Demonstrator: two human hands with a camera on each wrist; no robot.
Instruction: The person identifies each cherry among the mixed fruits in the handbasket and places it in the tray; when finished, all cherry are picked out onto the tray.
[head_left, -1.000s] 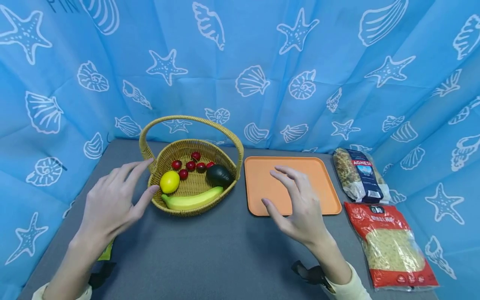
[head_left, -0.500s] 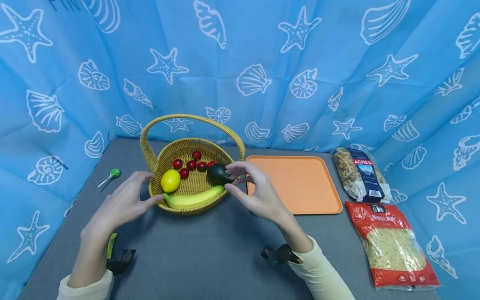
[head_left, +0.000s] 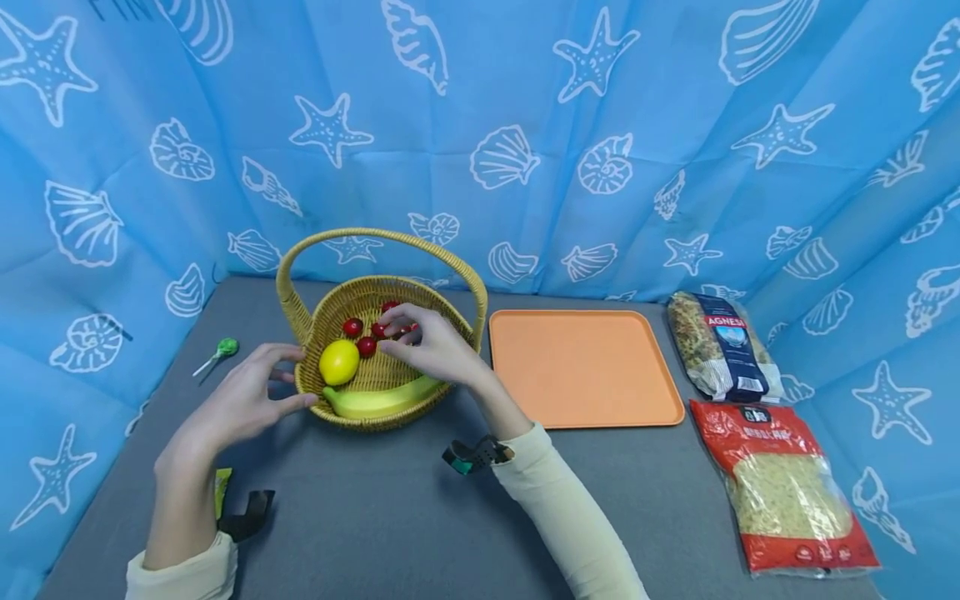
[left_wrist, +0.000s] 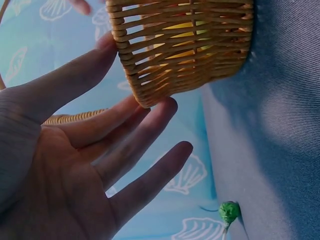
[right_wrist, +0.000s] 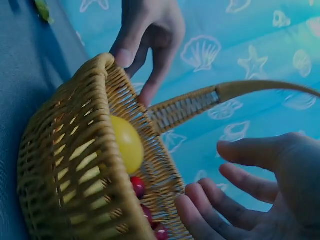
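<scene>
A woven basket (head_left: 375, 421) with a tall handle (head_left: 375, 235) holds a lemon (head_left: 339, 362), a banana (head_left: 375, 402) and several red cherries (head_left: 352, 326). My right hand (head_left: 397, 333) reaches into the basket, spread over the cherries (right_wrist: 138, 186), and holds nothing; in the right wrist view its fingers (right_wrist: 225, 195) hover loosely apart. It covers the dark avocado. My left hand (head_left: 281, 379) is flat and open, and its fingers (left_wrist: 115, 117) touch the outside of the basket's left wall (left_wrist: 185, 50).
An orange tray (head_left: 585, 367) lies right of the basket. A pasta bag (head_left: 716, 343) and a red bag of grain (head_left: 783, 492) lie along the right edge. A green lollipop (head_left: 225, 347) sits at the far left. Blue cloth walls surround the grey table.
My right hand has moved left from over the tray to the basket's right rim and then in over the fruit. My left hand has settled against the basket's left side.
</scene>
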